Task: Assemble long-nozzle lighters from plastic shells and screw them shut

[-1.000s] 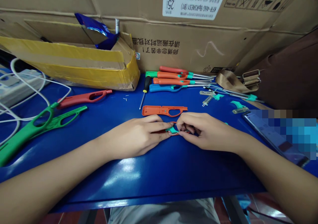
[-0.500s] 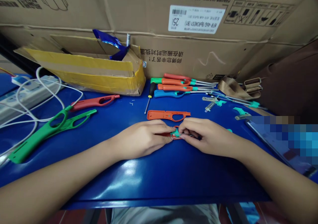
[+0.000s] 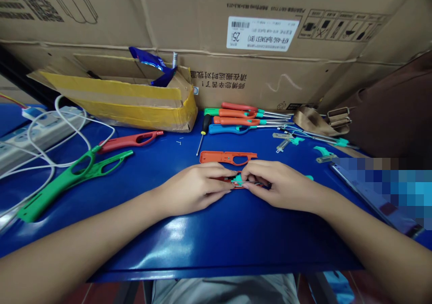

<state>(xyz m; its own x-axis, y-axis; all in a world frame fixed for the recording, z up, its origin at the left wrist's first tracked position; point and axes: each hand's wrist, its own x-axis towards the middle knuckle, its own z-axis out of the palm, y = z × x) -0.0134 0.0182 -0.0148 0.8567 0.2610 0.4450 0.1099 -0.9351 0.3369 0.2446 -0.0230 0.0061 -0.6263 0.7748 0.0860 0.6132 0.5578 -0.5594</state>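
My left hand point(image 3: 194, 189) holds an orange lighter casing half point(image 3: 240, 187) by its left end, fingers closed along both long sides. A teal trigger point(image 3: 238, 179) sits in the casing, with a thin wire beside it. The fingers of my right hand point(image 3: 283, 187) pinch the trigger's right edge; their inner tips are partly hidden. Just behind my hands lies the other orange casing half point(image 3: 221, 157), inner side up. A black-handled screwdriver point(image 3: 205, 125) rests behind that, pointing toward me.
Several assembled lighters point(image 3: 232, 120) lie at the back. Green casing halves point(image 3: 56, 185) and a red one point(image 3: 131, 141) are at left, near white cables and a power strip point(image 3: 20, 140). Loose screws point(image 3: 180, 142), a yellow-taped box point(image 3: 135, 104), igniter parts point(image 3: 286, 141) and a phone point(image 3: 374, 200) surround the work.
My left fingertips have shifted slightly left, baring more of the casing's inside. Both hands stay at the casing. The view has tilted up a little.
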